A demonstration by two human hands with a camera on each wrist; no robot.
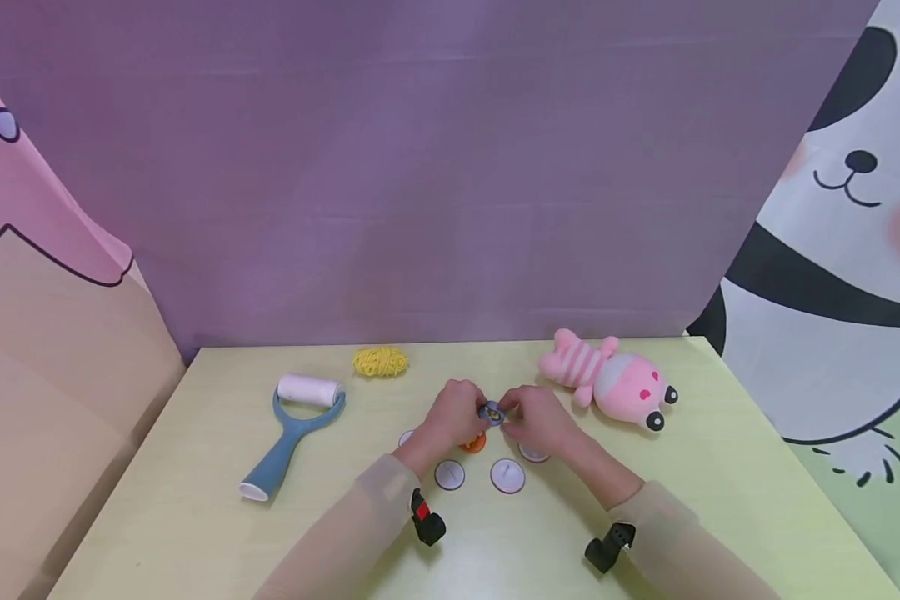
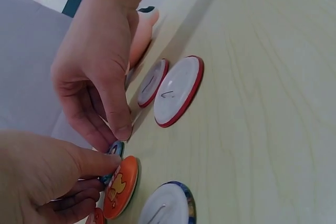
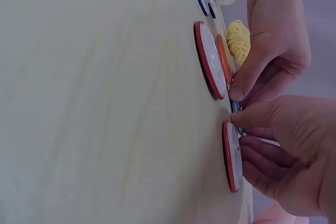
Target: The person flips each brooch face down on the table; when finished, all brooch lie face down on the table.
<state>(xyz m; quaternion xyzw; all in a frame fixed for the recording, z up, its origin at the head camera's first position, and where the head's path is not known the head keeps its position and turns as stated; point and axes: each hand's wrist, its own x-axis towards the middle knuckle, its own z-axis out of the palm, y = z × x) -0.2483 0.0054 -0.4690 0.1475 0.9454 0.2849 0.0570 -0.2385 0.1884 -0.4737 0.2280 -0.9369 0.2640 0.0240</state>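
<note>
Badge [image 1: 491, 412], small and blue-rimmed, sits pinched between both hands above the middle of the bench [image 1: 195, 517]. Left hand [image 1: 456, 413] has a narrow grip on its left edge, thumb and fingers curled around it; right hand [image 1: 537, 419] pinches the opposite edge the same way. Just below the hands an orange badge [image 1: 474, 444] lies face up, and 3 white-backed badges [image 1: 507, 475] lie face down close by. Farther off rest a lint roller [image 1: 294, 425], a bundle of yellow string [image 1: 380, 361] and a pink plush toy [image 1: 611, 379]. No containers show on the bench.
</note>
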